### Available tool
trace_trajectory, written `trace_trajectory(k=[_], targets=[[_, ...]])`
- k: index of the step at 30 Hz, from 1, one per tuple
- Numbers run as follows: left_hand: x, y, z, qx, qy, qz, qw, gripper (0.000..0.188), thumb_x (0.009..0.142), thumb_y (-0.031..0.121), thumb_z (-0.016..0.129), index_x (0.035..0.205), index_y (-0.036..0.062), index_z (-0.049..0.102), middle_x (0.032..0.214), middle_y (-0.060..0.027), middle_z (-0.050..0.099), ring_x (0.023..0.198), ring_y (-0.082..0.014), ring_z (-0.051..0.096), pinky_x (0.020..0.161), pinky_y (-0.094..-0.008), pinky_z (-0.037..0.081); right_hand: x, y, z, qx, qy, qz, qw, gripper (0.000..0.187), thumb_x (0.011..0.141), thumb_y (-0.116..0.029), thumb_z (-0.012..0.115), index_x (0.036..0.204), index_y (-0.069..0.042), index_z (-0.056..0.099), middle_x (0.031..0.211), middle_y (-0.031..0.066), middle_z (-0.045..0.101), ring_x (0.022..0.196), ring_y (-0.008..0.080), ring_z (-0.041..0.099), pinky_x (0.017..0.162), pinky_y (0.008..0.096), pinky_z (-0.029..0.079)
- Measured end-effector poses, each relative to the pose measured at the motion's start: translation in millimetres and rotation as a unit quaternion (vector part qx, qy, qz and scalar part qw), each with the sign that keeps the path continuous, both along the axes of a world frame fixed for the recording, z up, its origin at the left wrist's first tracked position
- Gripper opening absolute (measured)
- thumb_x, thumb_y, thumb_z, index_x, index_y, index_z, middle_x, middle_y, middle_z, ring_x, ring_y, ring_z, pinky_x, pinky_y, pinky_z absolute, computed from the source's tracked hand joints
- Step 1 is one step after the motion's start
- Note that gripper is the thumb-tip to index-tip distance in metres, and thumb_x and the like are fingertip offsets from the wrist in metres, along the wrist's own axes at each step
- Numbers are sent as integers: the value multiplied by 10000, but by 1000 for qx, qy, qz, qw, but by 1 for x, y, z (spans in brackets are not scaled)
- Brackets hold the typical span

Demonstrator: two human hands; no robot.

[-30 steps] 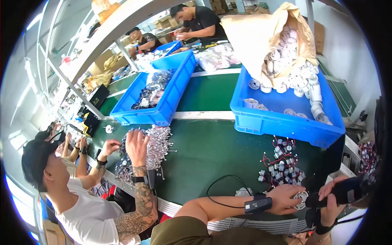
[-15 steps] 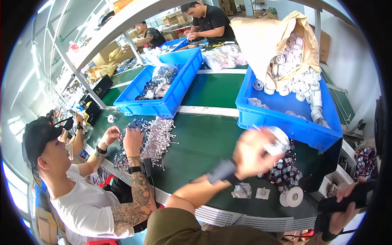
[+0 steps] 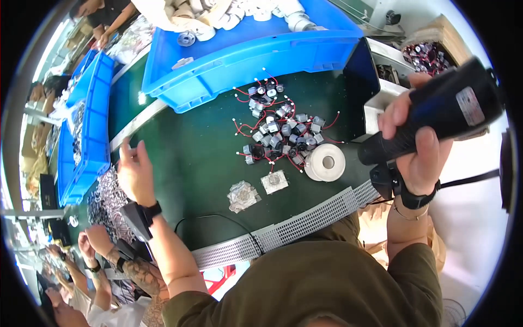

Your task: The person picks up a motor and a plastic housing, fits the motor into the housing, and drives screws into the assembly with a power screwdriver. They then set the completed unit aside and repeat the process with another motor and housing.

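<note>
My left hand (image 3: 136,177) is raised over the left side of the green table, fingers apart and holding nothing. On the right, my right hand (image 3: 419,171) grips a black cylindrical handheld tool (image 3: 447,111) with a pale label; its narrower end points left, above the table's right end. Between my hands lies a heap of small grey motors (image 3: 286,131) with red and black wires. A white spool (image 3: 316,164) lies flat against the heap. Nearer me are a crumpled silvery lump (image 3: 243,197) and a small square pale piece (image 3: 274,182).
A large blue bin (image 3: 234,76) with white round housings (image 3: 231,22) stands beyond the motors. Another blue bin (image 3: 98,136) and a wire pile (image 3: 111,196) are left, near a co-worker's hands (image 3: 95,240). A perforated strip (image 3: 305,218) edges the table; a black cable (image 3: 218,216) crosses it.
My left hand has moved left from near the motors, and the white round piece it held is gone from it. The view has swung right; the black tool is now fully in sight.
</note>
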State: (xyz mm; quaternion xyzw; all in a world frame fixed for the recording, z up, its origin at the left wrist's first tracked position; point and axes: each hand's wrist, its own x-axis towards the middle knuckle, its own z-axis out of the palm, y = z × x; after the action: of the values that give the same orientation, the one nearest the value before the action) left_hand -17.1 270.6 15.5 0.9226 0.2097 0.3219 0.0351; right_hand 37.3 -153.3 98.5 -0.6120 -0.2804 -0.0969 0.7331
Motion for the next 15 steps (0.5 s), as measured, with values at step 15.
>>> trace_trajectory(k=[15], targets=[[98,-162,-23,-46,100,-379,919,285,747,235,711,971,67,656,847,-115,631,779,-296,616,673,-378,498,10,1,6,13,-12,-64,998,386,790,-67,651,1123,60,502,824,91,604,663,146,578,616,259,475]])
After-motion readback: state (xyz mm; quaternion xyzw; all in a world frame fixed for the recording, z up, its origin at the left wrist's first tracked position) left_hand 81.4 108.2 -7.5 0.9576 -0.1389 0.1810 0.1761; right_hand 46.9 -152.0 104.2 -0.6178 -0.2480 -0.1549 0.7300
